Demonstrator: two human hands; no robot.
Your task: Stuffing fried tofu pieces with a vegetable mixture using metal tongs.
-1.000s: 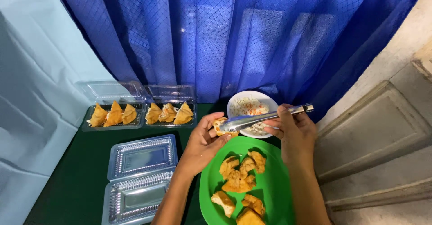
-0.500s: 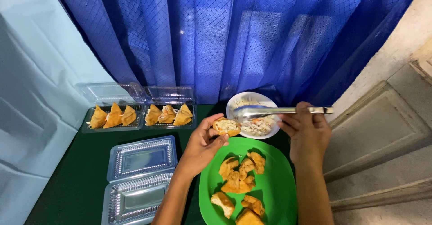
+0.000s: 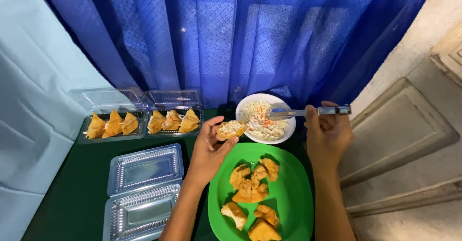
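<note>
Filling step: left hand grips filled pastry; right hand clamps tongs over slaw bowl; next: steady transfer.

Shiny metal tongs, a glossy green plastic plate, clear ribbed plastic boxes, matt dark green cloth on the table, a sheer woven blue curtain.
</note>
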